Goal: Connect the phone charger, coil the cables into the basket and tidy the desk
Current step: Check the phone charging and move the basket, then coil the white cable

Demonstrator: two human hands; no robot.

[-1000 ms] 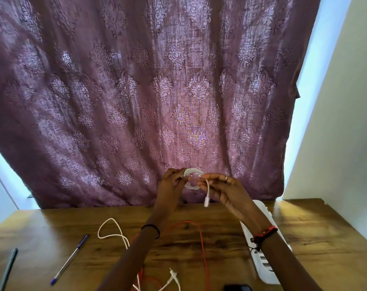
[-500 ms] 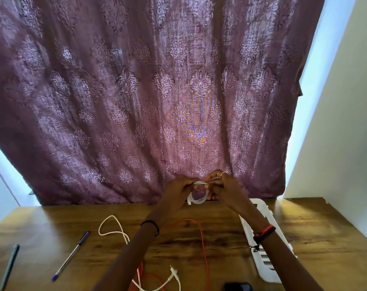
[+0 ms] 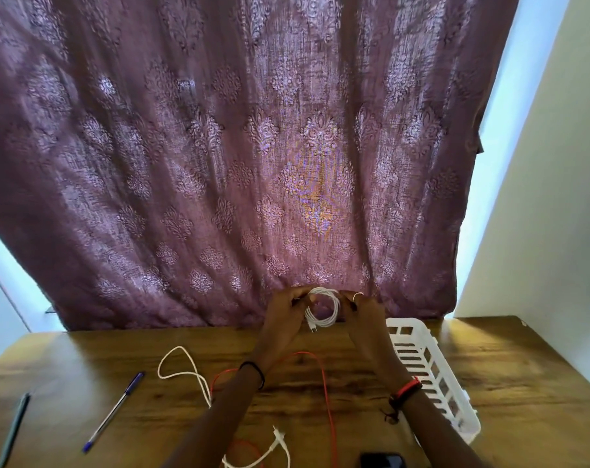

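A: Camera position?
B: Single head-worn wide-angle view, facing forward and pitched slightly down. The curtain [image 3: 253, 146] fills the upper frame; the bench [image 3: 523, 383] occupies only the lower strip.
A: Range?
B: Near. Both forearms enter from the bottom edge; the hands [image 3: 320, 312] sit low-centre. No second view overlaps.

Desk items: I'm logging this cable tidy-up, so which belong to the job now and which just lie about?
Job: white coil held by left hand and right hand; basket; loose white cable; red cable.
Lying about: blue pen; grey pen; curtain.
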